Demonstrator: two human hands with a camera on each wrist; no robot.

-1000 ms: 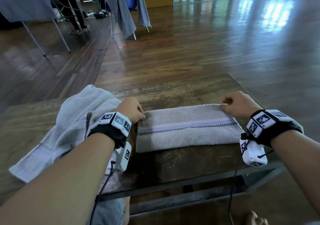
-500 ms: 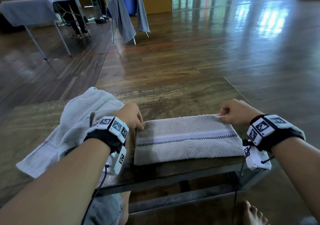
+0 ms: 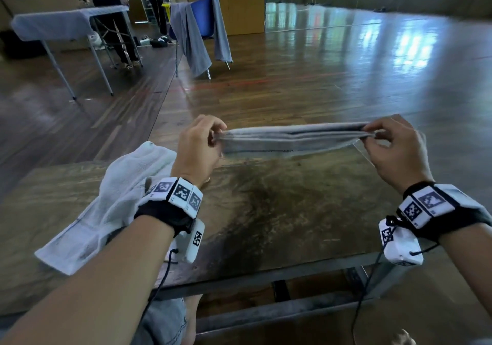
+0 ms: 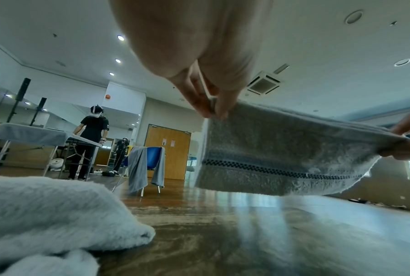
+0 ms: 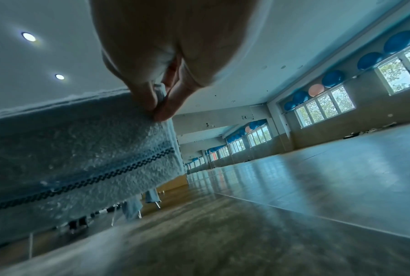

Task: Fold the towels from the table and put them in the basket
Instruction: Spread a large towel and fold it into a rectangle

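The grey towel (image 3: 290, 138) hung already folded into a narrow band above the counter (image 3: 279, 211), my left hand (image 3: 198, 147) and right hand (image 3: 396, 147) pinching its ends, while the white towel (image 3: 111, 203) at nine o'clock lay unfolded and no basket showed.

A wide hall with a polished wooden floor (image 3: 306, 78) is reflecting daylight. Using the blue chair (image 3: 203, 20) as landmark: grey cloths (image 3: 190, 41) are hanging over it; a wooden double door (image 4: 168, 151) is standing just behind it; a folding table (image 3: 66, 22) under a grey cover is standing to its left, where a person in dark clothes (image 4: 90, 138) is working. Far to its right, windows (image 5: 322, 106) are lining the wall beneath blue and pink balls (image 5: 331, 78). Recessed ceiling lamps (image 4: 120, 38) are glowing overhead.
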